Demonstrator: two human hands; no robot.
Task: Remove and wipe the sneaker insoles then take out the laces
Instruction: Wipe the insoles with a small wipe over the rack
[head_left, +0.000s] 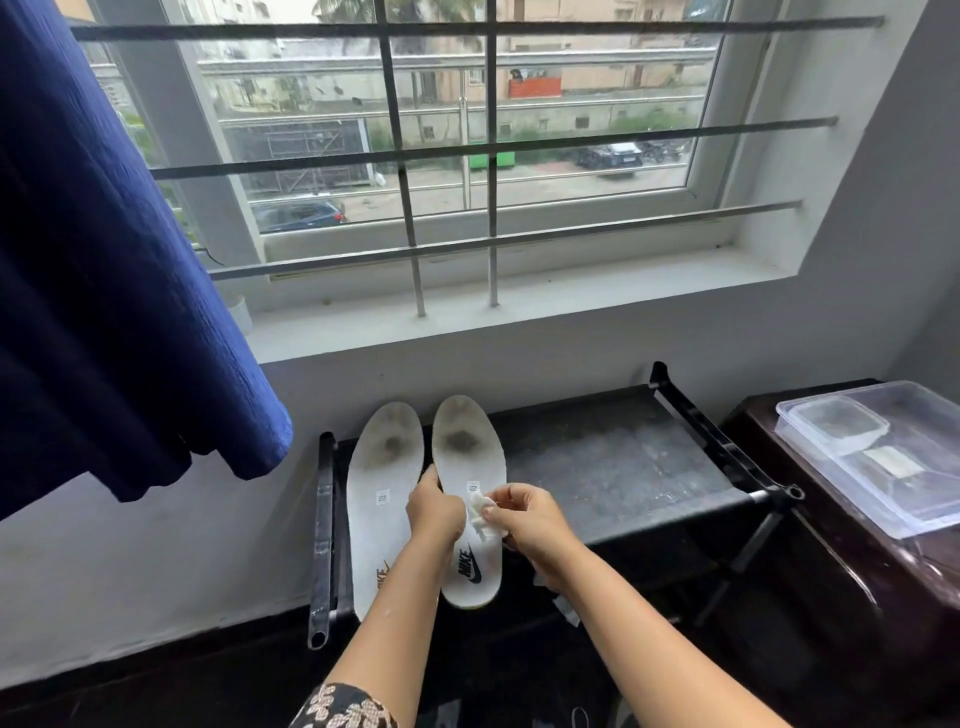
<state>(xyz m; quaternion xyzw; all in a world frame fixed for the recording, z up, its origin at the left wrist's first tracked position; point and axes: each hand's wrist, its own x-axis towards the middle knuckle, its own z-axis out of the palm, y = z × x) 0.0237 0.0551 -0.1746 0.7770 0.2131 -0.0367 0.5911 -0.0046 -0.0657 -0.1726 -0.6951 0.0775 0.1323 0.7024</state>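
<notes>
Two white insoles lie side by side on a dark rack top (613, 457) at 6 o'clock. The left hand (434, 512) grips the right insole (467, 467); the left insole (382, 499) rests alongside. The right hand (524, 517) pinches a white wipe (480, 514) against it.

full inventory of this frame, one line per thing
insoles: 2, white with dark worn patches, side by side on the rack's left end
wipe: 1, white, on the right-hand insole under the right hand
rack: 1, black, below the window
plastic containers: clear, nested, on the dark cabinet at right
curtain: 1, blue, upper left
window bars: grey grid, across the window
left hand: 1, holding the right-hand insole's edge
right hand: 1, pinching the wipe
</notes>
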